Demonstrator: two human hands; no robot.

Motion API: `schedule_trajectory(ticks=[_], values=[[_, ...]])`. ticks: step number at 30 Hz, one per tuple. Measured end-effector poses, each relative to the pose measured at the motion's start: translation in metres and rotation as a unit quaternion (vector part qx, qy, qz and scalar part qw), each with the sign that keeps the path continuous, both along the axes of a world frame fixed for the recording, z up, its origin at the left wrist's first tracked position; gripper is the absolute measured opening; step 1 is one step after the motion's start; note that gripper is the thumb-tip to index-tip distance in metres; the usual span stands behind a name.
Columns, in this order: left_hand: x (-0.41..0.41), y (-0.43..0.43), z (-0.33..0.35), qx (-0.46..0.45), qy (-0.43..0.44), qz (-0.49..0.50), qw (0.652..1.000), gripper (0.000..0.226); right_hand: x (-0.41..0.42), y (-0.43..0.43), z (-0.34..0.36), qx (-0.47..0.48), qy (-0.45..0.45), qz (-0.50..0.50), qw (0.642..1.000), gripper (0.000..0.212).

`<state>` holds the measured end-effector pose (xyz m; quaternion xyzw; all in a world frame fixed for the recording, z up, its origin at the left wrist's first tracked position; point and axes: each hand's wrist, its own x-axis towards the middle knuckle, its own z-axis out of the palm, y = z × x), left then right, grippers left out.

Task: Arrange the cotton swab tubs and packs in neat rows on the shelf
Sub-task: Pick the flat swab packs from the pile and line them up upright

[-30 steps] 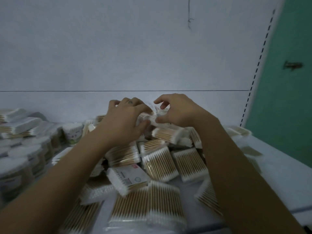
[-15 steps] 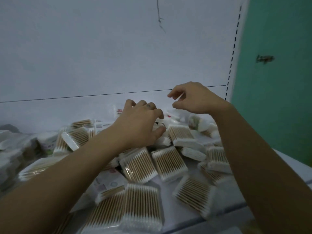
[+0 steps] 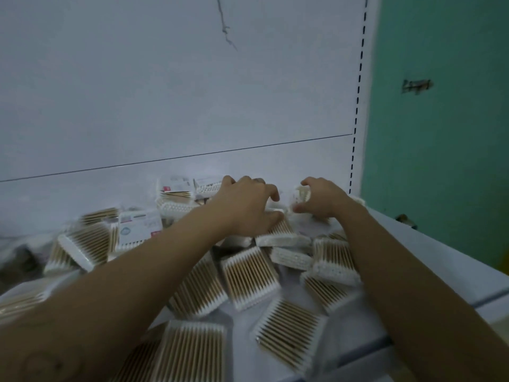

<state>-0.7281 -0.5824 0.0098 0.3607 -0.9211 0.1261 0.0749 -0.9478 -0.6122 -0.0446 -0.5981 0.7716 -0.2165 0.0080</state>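
Many flat clear packs of wooden cotton swabs lie jumbled on the white shelf. No tubs show in this view. My left hand reaches to the back of the heap, its fingers and thumb curled round a pack that the palm mostly hides. My right hand is just to its right and pinches a small pack between fingers and thumb, holding it on edge near the back panel. Both forearms stretch across the heap.
Labelled packs lean against the white back panel. Another labelled pack lies to the left. A slotted upright ends the shelf on the right, beside a green wall. The shelf's front lip is at the lower right.
The view has swung right, so the tubs on the left are out of sight. My right hand came down from above the heap and now pinches a pack at the back.
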Motion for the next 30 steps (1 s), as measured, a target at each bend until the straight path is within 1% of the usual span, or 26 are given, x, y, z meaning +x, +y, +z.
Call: schedule_trajectory(ticks=[2,5,9,10,11,13,14,15,16,18,19,21,23,25,27,30], values=[[-0.008,-0.001,-0.001,0.005,0.006,-0.002,1.0,0.047,-0.007,-0.006,-0.003,-0.004,0.001,-0.008,1.0,0.075],[-0.015,-0.002,-0.004,0.011,0.007,-0.002,1.0,0.046,-0.015,-0.008,-0.014,-0.003,-0.007,-0.009,1.0,0.058],[-0.015,-0.002,-0.007,0.042,0.03,0.005,0.999,0.048,-0.023,-0.004,-0.011,-0.095,-0.053,-0.024,0.994,0.033],[-0.014,-0.001,-0.007,0.043,0.033,0.005,0.998,0.048,-0.021,-0.005,-0.01,-0.096,-0.061,-0.017,0.993,0.034],[-0.012,0.0,-0.007,0.042,0.036,0.003,0.998,0.047,-0.019,-0.005,-0.011,-0.081,-0.064,0.005,0.995,0.042],[-0.009,0.003,-0.005,0.038,0.042,0.005,0.998,0.047,-0.011,-0.008,-0.016,-0.017,-0.061,0.064,0.996,0.074],[-0.007,0.004,-0.003,0.034,0.043,0.006,0.998,0.048,-0.008,-0.009,-0.018,0.01,-0.047,0.082,0.995,0.082],[-0.006,0.005,0.0,0.028,0.043,0.006,0.999,0.048,-0.006,-0.01,-0.019,0.017,-0.03,0.091,0.995,0.08],[-0.005,0.006,0.002,0.021,0.038,0.006,0.999,0.049,-0.005,-0.01,-0.018,0.007,-0.021,0.09,0.996,0.072],[-0.003,0.008,0.005,0.013,0.024,0.006,1.0,0.05,-0.004,-0.007,-0.015,-0.022,-0.032,0.083,0.996,0.055],[-0.003,0.009,0.006,0.009,0.027,0.004,1.0,0.05,-0.004,-0.003,-0.012,-0.031,-0.042,0.081,0.995,0.051],[-0.004,0.011,0.007,0.006,0.043,0.004,0.999,0.049,-0.006,0.008,-0.003,-0.049,-0.092,0.091,0.99,0.047],[-0.002,0.012,0.008,0.009,0.056,0.011,0.998,0.049,-0.006,0.024,0.01,-0.068,-0.188,0.124,0.972,0.044],[0.002,0.011,0.01,0.016,0.075,0.025,0.997,0.055,-0.001,0.044,0.025,-0.078,-0.255,0.155,0.951,0.044],[0.007,0.008,0.015,0.035,0.086,0.044,0.995,0.066,0.007,0.06,0.039,-0.09,-0.288,0.173,0.938,0.045],[0.016,0.008,0.022,0.075,0.113,0.056,0.989,0.082,0.028,0.08,0.055,-0.084,-0.313,0.217,0.921,0.047]])
